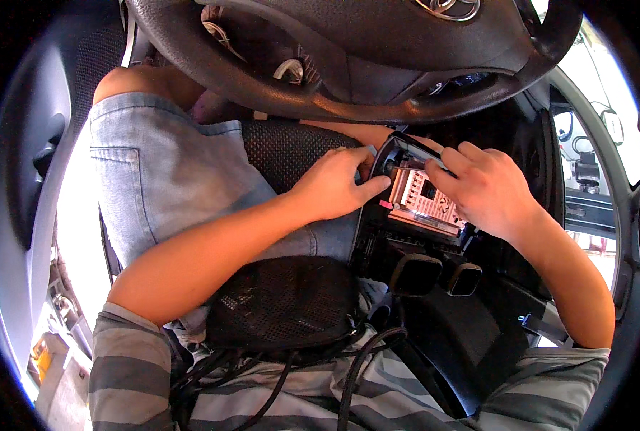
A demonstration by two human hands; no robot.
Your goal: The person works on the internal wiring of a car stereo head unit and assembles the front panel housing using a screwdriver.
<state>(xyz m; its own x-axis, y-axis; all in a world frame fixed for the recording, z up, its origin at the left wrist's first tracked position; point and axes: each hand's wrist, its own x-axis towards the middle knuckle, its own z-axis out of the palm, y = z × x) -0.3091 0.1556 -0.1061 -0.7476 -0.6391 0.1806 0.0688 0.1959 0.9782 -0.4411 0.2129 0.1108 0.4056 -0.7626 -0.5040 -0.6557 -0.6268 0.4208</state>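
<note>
Both hands are on the black car panel unit, which rests on the person's lap just below the steering wheel. The left hand has its grip closed on the unit's left edge, thumb pressed beside the pink circuit board. The right hand curls over the board's right side, fingers closed on the top edge.

A pale pink rectangular label with dark printing covers the face of the black plastic car unit, just below the dark steering wheel.
</note>
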